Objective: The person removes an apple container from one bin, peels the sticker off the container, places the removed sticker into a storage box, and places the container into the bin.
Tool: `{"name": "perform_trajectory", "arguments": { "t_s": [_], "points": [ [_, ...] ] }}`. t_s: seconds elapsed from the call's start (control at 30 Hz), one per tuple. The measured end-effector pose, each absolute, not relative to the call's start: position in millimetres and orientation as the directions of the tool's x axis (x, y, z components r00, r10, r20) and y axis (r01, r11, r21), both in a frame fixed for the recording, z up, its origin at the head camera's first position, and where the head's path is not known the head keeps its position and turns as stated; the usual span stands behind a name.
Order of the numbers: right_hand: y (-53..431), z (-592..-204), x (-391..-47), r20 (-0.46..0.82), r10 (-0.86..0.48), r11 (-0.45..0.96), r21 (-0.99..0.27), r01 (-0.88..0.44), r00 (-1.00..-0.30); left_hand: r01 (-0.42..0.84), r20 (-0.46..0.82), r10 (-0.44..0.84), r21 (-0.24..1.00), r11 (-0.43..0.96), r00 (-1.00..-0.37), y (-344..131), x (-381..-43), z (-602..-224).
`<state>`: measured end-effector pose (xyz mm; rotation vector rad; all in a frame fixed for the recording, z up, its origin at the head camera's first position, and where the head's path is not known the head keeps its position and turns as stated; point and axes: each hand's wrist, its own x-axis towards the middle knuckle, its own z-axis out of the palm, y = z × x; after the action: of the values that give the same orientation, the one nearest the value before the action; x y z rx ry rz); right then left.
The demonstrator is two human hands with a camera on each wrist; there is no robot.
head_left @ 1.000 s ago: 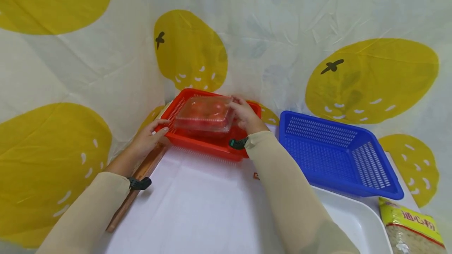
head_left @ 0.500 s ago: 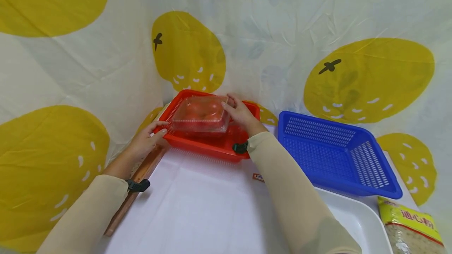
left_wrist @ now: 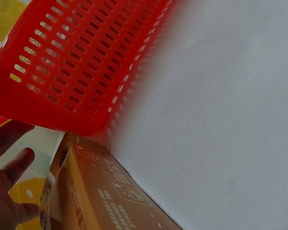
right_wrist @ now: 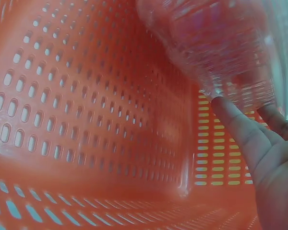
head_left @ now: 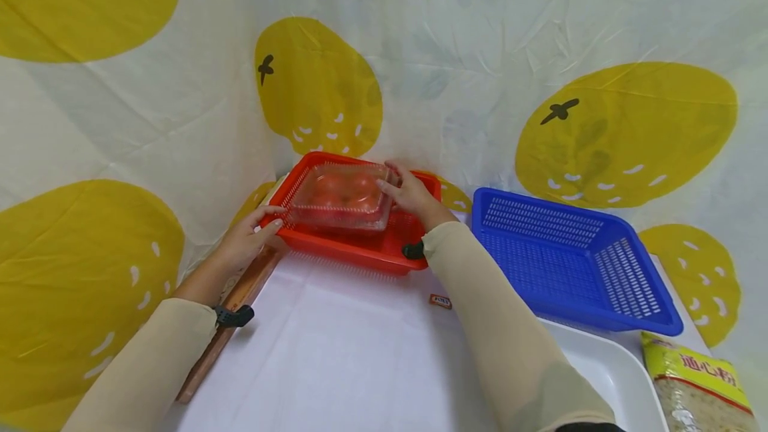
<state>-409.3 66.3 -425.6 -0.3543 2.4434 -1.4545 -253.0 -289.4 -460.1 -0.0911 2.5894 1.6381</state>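
Observation:
In the head view a clear plastic box (head_left: 337,199) of red tomatoes sits tilted inside a red basket (head_left: 354,257). My right hand (head_left: 414,197) grips the box by its right end, thumb on the lid. Seen from the right wrist, fingertips (right_wrist: 223,106) meet the clear plastic (right_wrist: 211,43) over the slotted basket wall. My left hand (head_left: 246,235) holds the basket's rim at the near left corner. In the left wrist view its lower fingers (left_wrist: 20,165) spread outside the red wall (left_wrist: 69,62), one right at the rim's underside; the thumb is hidden there.
A long brown carton (head_left: 240,295) lies under my left forearm. Right of the basket stand a blue basket (head_left: 558,265) and a white tray (head_left: 609,359), with a yellow-topped pasta bag (head_left: 699,379) beside them. A small orange packet (head_left: 441,301) lies on the white cloth.
The tomato box has shifted slightly left and settled lower in the red basket, its lid turned more toward me. My right hand moved with it; the left hand kept its place at the corner.

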Motion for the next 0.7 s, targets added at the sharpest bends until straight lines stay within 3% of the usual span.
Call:
{"name": "perform_trajectory", "arguments": {
  "t_s": [0.23, 0.7],
  "points": [
    [68.2, -427.6, -408.0, -0.122, -0.363, 0.463, -0.884, -0.065, -0.924, -0.103, -0.107, -0.017, 0.896, 0.433, -0.994, -291.3, -252.5, -460.0],
    [72.9, -422.3, -405.0, -0.323, -0.364, 0.490, -0.864, 0.115, -0.874, -0.101, -0.100, -0.025, 0.898, 0.429, -0.995, -289.9, -251.8, -461.2]
  ]
}}
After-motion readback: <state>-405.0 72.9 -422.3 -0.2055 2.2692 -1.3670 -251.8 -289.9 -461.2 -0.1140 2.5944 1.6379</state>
